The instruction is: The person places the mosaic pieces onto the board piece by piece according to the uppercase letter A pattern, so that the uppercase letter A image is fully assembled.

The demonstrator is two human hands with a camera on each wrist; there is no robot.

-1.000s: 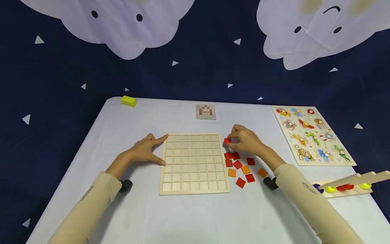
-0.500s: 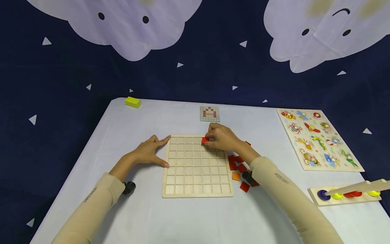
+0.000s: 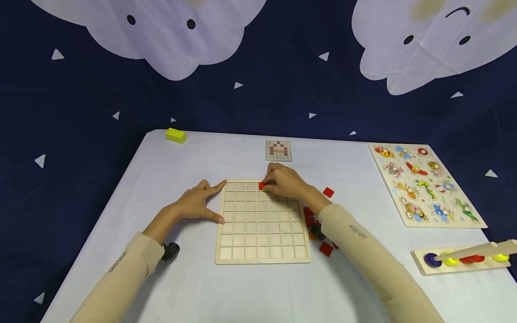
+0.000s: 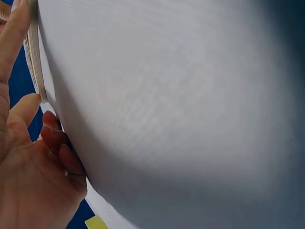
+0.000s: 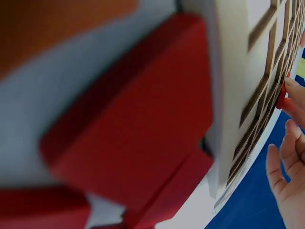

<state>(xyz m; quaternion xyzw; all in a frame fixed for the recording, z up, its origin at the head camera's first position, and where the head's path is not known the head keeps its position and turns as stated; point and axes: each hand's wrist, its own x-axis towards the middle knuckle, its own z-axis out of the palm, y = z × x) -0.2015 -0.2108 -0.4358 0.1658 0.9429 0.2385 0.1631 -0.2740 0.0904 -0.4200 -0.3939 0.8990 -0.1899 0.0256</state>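
Observation:
My left hand (image 3: 198, 202) steadies the wooden grid board (image 3: 242, 229), its forefinger at the far left corner and its thumb on the left edge. In the left wrist view that hand (image 4: 38, 157) has its other fingers bent against the tabletop. My right hand (image 3: 284, 181) pinches a red square tile (image 3: 261, 185) at the middle of the board's far row. The same red tile (image 5: 282, 95) shows between finger and thumb in the right wrist view. Whether it lies flat in its cell I cannot tell.
Red tiles (image 3: 325, 249) and orange ones lie right of the board, partly under my right forearm. One red tile (image 3: 328, 192) lies apart. Behind are a pattern card (image 3: 278, 151) and a yellow block (image 3: 176, 135). An insect puzzle (image 3: 422, 184) and a peg stacker (image 3: 428, 269) stand right.
My right hand has carried the red tile leftward from beside the board to the middle of its far row. The left hand stays on the board's left edge.

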